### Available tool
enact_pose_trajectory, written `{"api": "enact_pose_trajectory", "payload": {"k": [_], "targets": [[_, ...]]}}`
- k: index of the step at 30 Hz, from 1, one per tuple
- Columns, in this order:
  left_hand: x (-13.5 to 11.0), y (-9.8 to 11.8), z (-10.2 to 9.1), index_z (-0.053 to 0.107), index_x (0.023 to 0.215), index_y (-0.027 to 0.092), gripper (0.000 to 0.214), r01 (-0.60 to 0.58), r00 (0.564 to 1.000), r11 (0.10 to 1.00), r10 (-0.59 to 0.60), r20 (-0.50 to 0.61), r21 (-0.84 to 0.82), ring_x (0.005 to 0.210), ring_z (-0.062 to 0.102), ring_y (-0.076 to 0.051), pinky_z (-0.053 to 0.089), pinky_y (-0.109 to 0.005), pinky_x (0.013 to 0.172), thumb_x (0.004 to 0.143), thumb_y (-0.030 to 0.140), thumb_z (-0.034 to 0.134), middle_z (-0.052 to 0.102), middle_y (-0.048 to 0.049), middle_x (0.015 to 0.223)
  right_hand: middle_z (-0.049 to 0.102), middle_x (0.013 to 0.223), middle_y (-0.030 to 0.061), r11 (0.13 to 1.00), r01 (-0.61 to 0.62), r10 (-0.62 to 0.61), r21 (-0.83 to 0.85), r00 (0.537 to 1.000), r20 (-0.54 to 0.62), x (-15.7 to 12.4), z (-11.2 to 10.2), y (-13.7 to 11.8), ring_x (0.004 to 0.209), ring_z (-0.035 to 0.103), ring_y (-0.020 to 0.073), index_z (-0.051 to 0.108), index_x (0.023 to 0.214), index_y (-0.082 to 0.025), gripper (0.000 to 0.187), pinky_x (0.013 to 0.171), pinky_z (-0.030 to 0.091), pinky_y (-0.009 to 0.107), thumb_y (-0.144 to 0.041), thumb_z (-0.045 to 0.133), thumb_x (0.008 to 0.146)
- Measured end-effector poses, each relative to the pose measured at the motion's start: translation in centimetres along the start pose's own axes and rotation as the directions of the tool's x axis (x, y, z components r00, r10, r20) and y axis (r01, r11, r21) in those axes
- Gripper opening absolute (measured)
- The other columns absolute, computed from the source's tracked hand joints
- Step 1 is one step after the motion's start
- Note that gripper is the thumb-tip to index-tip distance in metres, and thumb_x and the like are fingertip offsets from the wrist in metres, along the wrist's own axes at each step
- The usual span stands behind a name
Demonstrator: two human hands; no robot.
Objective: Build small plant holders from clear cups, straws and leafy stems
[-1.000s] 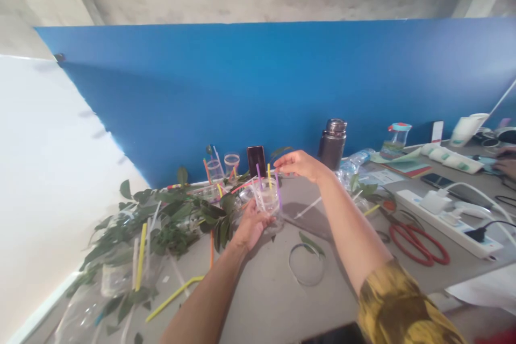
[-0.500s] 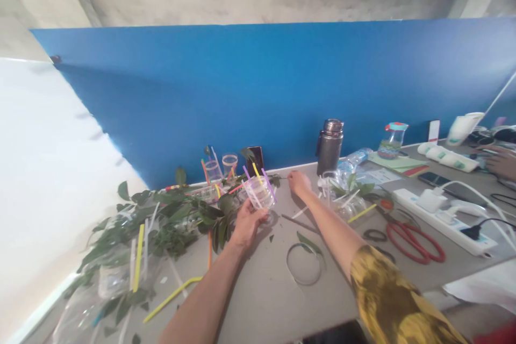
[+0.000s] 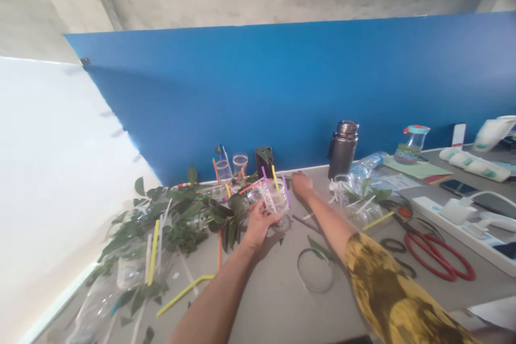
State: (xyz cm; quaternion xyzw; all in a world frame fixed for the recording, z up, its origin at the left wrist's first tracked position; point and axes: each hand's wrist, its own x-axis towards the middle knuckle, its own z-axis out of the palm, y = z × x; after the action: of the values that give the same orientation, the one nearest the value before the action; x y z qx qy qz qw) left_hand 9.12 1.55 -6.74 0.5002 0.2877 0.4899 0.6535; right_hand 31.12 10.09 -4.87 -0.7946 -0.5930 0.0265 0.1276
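My left hand is wrapped round a clear plastic cup with several coloured straws stuck in it, held just above the grey table. My right hand reaches further back, resting on the table near the blue wall, fingers curled down; whether it holds anything I cannot make out. A heap of leafy green branches lies to the left of the cup.
Loose yellow and white straws and plastic pieces lie among the leaves. A clear ring sits on the table. A dark metal flask, red scissors, a white power strip, phones and cups stand to the right and back.
My right hand has dropped from above the cup to the table behind it. The left hand kept the cup, tilting it slightly. The camera shifted a little left.
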Motion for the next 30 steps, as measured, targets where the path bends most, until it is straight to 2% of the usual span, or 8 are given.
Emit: {"api": "enact_pose_trajectory", "payload": {"k": [3, 8, 14, 19, 21, 24, 27, 30], "targets": [[0.0, 0.0, -0.1, 0.073, 0.108, 0.019, 0.053, -0.006, 1.000, 1.000, 0.006, 0.003, 0.020, 0.087, 0.068, -0.019, 0.051, -0.029, 0.073, 0.059, 0.019, 0.091, 0.076, -0.0083, 0.108, 0.062, 0.141, 0.0260, 0.998, -0.025, 0.024, 0.058, 1.000, 0.020, 0.9, -0.2, 0.6, 0.123, 0.068, 0.0279, 0.065, 0.140, -0.012, 0.042, 0.094, 0.050, 0.029, -0.023, 0.058, 0.100], [0.2, -0.4, -0.3, 0.073, 0.113, 0.017, 0.055, -0.010, 1.000, 0.998, 0.010, 0.005, 0.056, 0.079, 0.065, -0.016, 0.050, -0.027, 0.067, 0.061, 0.024, 0.090, 0.076, -0.0091, 0.107, 0.075, 0.116, 0.0248, 0.976, -0.104, 0.089, 0.190, 0.992, 0.084, 2.7, -0.3, 0.9, 0.113, 0.072, 0.0298, 0.076, 0.116, -0.006, 0.029, 0.091, 0.053, 0.030, -0.022, 0.067, 0.094], [0.3, -0.4, -0.3, 0.073, 0.118, 0.017, 0.064, 0.000, 1.000, 0.999, -0.001, 0.013, 0.045, 0.093, 0.069, -0.022, 0.053, -0.030, 0.075, 0.057, 0.024, 0.090, 0.075, -0.0127, 0.119, 0.069, 0.129, 0.0302, 0.868, -0.239, 0.295, 0.436, 0.953, -0.064, 2.3, 0.4, 1.7, 0.125, 0.068, 0.0344, 0.069, 0.129, -0.006, 0.037, 0.105, 0.049, 0.042, -0.012, 0.060, 0.093], [0.3, -0.3, -0.3, 0.072, 0.120, 0.016, 0.064, -0.007, 0.999, 0.997, 0.004, 0.033, 0.081, 0.090, 0.068, -0.020, 0.053, -0.028, 0.072, 0.058, 0.022, 0.086, 0.075, -0.0114, 0.117, 0.076, 0.113, 0.0221, 0.654, -0.184, 0.415, 0.734, 0.898, -0.145, 1.8, -0.6, 3.2, 0.110, 0.072, 0.0305, 0.071, 0.118, -0.011, 0.029, 0.089, 0.055, 0.035, -0.023, 0.058, 0.095], [0.3, -0.3, -0.3, 0.072, 0.119, 0.016, 0.062, -0.009, 1.000, 0.995, 0.007, 0.026, 0.104, 0.081, 0.067, -0.017, 0.052, -0.027, 0.069, 0.059, 0.022, 0.084, 0.076, -0.0095, 0.109, 0.077, 0.094, 0.0144, 0.531, -0.106, 0.392, 0.841, 0.910, -0.133, 1.6, -1.2, 3.1, 0.088, 0.073, 0.0247, 0.072, 0.105, -0.014, 0.022, 0.071, 0.056, 0.030, -0.029, 0.062, 0.092], [0.3, -0.3, -0.2, 0.072, 0.112, 0.014, 0.058, -0.007, 0.999, 0.990, 0.011, -0.030, 0.138, 0.070, 0.062, -0.014, 0.051, -0.027, 0.066, 0.056, 0.020, 0.084, 0.076, -0.0067, 0.097, 0.071, 0.073, 0.0058, 0.318, -0.017, 0.308, 0.948, 0.948, -0.086, 0.7, -2.0, 2.5, 0.060, 0.062, 0.0157, 0.068, 0.087, -0.018, 0.017, 0.050, 0.047, 0.023, -0.033, 0.075, 0.081], [0.2, -0.2, -0.1, 0.072, 0.110, 0.014, 0.056, -0.004, 0.999, 0.987, 0.012, -0.053, 0.161, 0.070, 0.063, -0.015, 0.053, -0.028, 0.067, 0.055, 0.019, 0.083, 0.075, -0.0063, 0.094, 0.065, 0.065, 0.0009, 0.136, 0.014, 0.209, 0.991, 0.977, -0.043, -0.6, -2.5, 2.4, 0.050, 0.052, 0.0107, 0.065, 0.080, -0.019, 0.024, 0.043, 0.040, 0.021, -0.030, 0.084, 0.069], [0.1, 0.0, 0.0, 0.073, 0.110, 0.014, 0.056, -0.009, 0.999, 0.985, 0.015, -0.035, 0.172, 0.074, 0.065, -0.017, 0.054, -0.028, 0.068, 0.056, 0.020, 0.083, 0.076, -0.0073, 0.096, 0.059, 0.059, -0.0043, 0.020, 0.021, 0.143, 1.000, 0.990, -0.024, -2.1, -2.8, 2.8, 0.047, 0.047, 0.0087, 0.066, 0.082, -0.019, 0.032, 0.041, 0.035, 0.019, -0.027, 0.089, 0.061]]}}
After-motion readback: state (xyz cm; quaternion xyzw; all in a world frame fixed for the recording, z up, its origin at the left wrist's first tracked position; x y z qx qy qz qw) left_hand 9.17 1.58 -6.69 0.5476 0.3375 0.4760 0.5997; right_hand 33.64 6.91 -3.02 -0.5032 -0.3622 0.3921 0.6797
